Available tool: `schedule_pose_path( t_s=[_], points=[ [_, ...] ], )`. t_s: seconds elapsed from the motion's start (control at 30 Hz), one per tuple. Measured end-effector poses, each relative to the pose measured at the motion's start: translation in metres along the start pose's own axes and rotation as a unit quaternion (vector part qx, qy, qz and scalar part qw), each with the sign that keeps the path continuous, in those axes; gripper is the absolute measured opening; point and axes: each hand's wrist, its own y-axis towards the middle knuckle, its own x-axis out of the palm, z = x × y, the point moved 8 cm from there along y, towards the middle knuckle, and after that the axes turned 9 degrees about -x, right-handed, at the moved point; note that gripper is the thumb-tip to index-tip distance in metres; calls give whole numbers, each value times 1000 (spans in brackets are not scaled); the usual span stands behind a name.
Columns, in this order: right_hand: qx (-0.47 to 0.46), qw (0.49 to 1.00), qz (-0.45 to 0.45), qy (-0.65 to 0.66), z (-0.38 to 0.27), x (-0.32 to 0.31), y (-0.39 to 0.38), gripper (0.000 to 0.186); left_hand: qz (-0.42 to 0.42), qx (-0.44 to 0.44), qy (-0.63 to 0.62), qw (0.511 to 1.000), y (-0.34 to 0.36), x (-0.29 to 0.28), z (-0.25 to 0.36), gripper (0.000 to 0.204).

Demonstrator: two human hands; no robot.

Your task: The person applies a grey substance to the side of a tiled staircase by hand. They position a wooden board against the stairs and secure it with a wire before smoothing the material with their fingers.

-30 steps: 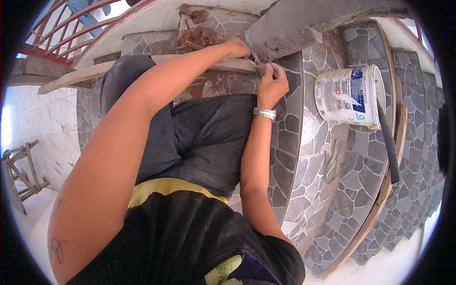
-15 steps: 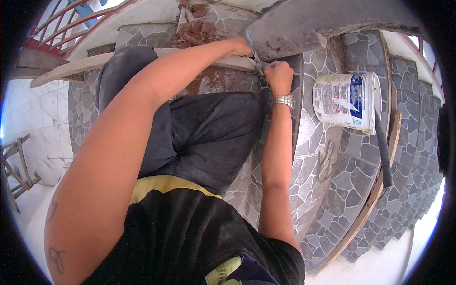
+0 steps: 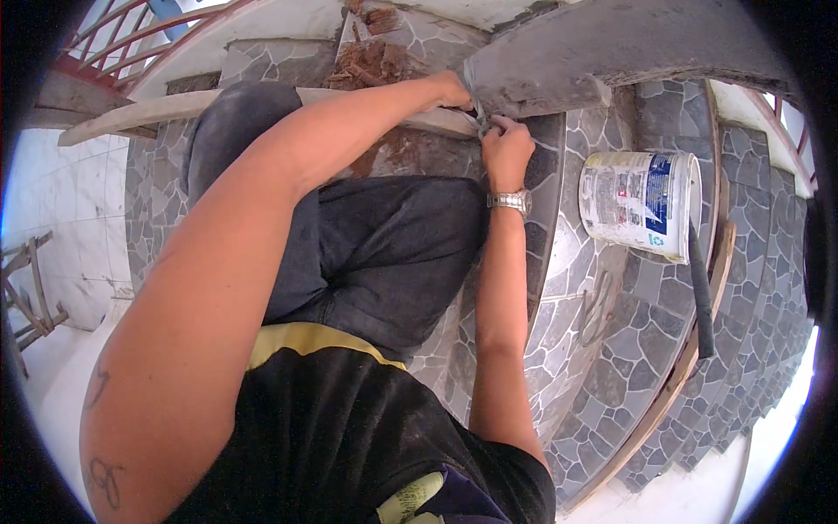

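Note:
A thin grey-green strip (image 3: 472, 87) is looped around the end of a grey concrete beam (image 3: 559, 65) and the tip of a long wooden plank (image 3: 166, 106). At the strip's left side, my left hand (image 3: 449, 91) is closed on it, its fingertips partly hidden against the beam and plank. Just below the beam's end, my right hand (image 3: 509, 150) pinches the strip's twisted lower part. The plank runs leftward from there, passing behind my bent left knee. A metal watch (image 3: 511, 202) circles my right wrist.
On the right, a white paint bucket (image 3: 624, 196) with a dark handle (image 3: 701, 293) sticking out sits on the stone-patterned steps (image 3: 633, 349). A wooden strip (image 3: 672, 393) edges a step. Reddish-brown rubble (image 3: 371, 63) lies beyond the plank. A red railing (image 3: 131, 39) stands far left.
My right hand has shifted slightly left and its fingers have closed in at the strip's twisted part. My left hand stays at the strip. The whole view has moved a little.

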Motion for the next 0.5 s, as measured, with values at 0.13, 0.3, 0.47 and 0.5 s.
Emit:
schedule_pose_path(
  t_s=[0.13,0.3,0.47,0.5],
  points=[
    [9,1000,-21,16,-15,-5,15,19,7,-24,-34,999,4,-6,-8,44],
    [41,991,-87,-93,-30,8,18,18,7,-18,37,999,6,-6,-5,47],
    [-9,992,-93,-80,-34,6,23,14,44,-29,38,998,9,-7,-7,46],
    [-28,990,-104,-94,-42,10,28,13,74,-48,41,995,16,-17,-14,48]
  ],
)
